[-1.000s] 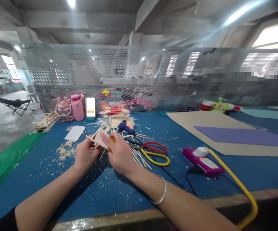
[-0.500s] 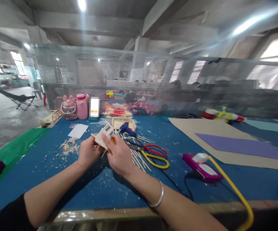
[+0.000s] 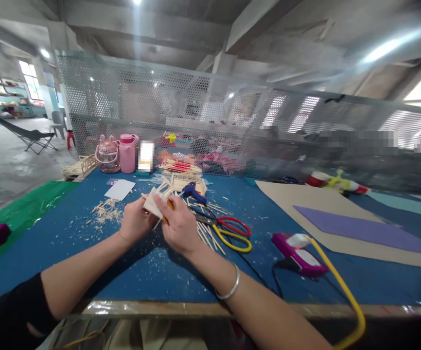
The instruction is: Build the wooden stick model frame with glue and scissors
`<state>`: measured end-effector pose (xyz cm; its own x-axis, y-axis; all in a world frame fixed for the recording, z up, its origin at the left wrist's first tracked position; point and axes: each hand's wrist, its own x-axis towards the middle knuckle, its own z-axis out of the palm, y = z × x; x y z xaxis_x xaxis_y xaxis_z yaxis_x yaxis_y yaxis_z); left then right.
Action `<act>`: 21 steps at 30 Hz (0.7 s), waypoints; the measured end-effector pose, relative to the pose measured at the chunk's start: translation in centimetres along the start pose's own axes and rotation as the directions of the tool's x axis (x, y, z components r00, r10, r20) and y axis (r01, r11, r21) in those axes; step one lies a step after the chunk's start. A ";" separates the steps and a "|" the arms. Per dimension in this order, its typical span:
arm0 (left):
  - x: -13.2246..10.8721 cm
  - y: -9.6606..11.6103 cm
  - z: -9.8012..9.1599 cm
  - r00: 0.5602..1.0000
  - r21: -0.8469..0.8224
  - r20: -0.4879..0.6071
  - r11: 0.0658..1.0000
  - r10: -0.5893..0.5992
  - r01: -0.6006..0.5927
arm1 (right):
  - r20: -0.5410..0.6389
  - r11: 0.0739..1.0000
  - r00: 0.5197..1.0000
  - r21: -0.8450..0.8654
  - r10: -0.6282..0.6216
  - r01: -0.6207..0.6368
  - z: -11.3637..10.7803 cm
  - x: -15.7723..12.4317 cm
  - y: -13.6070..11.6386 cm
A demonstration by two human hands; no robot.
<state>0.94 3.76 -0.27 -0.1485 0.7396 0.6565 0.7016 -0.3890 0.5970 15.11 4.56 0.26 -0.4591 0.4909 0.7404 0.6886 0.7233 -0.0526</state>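
Note:
Over the middle of the blue table, both hands meet around a small pale piece made of thin wooden sticks point(image 3: 152, 204). My left hand point(image 3: 137, 221) is closed on its left side. My right hand point(image 3: 177, 226) grips its right side, thumb pressed on the flat face. An orange object point(image 3: 170, 205) also sits in the right fingers; its kind is mostly hidden. Just beyond lies a blue glue gun point(image 3: 195, 193). Scissors point(image 3: 232, 234) with one red and one yellow handle rest right of the hands, over loose wooden sticks point(image 3: 210, 238).
Wood scraps point(image 3: 108, 211) and white paper point(image 3: 121, 189) lie left. Pink bottles point(image 3: 127, 154) stand before the perforated metal screen point(image 3: 141, 97). A purple power strip point(image 3: 298, 255) with a yellow cord is right, near purple sheet point(image 3: 363, 228) on beige card point(image 3: 279, 192).
The camera view has shifted and tilted slightly. Both hands stay closed around the wooden-stick piece, which has turned a little; the things on the table lie as before.

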 end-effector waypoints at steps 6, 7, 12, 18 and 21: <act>-0.1 0.2 0.0 1.000 0.025 0.024 1.000 0.001 -0.002 | 0.024 0.999 0.999 0.040 0.036 -0.037 0.0 0.0 -0.2; -0.1 0.3 0.0 1.000 0.029 0.024 1.000 -0.003 0.002 | 0.025 0.998 0.999 0.038 0.048 -0.049 -0.1 0.0 -0.3; -0.1 0.3 0.0 0.998 0.040 0.054 0.999 0.012 -0.014 | 0.031 0.994 0.994 0.014 0.104 -0.104 -0.2 -0.1 -0.7; 0.0 0.5 -0.1 0.998 0.033 0.070 0.999 -0.006 0.003 | 0.061 0.989 0.988 -0.047 0.140 -0.137 -0.3 0.0 -0.8; 0.0 0.6 -0.2 0.996 0.085 0.089 0.996 0.000 -0.008 | 0.136 0.999 0.991 -0.034 0.020 -0.015 -0.4 0.1 -0.7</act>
<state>1.24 3.37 0.20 -0.0861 0.7854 0.6129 0.7597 -0.3462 0.5504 14.82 3.90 0.70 -0.5173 0.5665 0.6415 0.7141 0.6989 -0.0413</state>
